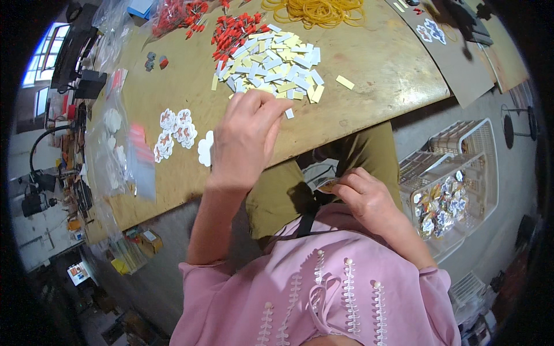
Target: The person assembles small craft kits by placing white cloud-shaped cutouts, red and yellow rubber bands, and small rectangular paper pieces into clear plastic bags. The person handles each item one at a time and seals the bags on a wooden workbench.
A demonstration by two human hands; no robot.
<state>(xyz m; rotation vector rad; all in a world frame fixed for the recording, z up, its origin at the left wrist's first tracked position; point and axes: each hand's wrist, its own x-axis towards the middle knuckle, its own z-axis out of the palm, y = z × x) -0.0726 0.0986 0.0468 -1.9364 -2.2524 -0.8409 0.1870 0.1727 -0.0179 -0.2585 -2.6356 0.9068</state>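
Note:
My left hand (245,135) is over the table at the near edge of a heap of small white and yellow strips (271,63). Its fingers are bent together, and the hand hides whatever lies between their tips. A single white strip (289,113) lies beside the thumb. Next to the wrist is a white scallop-edged cutout (205,149), partly covered by the hand. Down at my lap, my right hand (362,196) is closed on a small flat brownish piece (328,185); the fingers cover part of it.
Printed cutouts (176,130) lie left of the strips. Red-tipped metal clips (234,33) and yellow rubber bands (320,10) are piled behind. Clear plastic bags (112,144) cover the left table edge. Right of my legs, a white plastic basket (490,167) holds many packed pieces.

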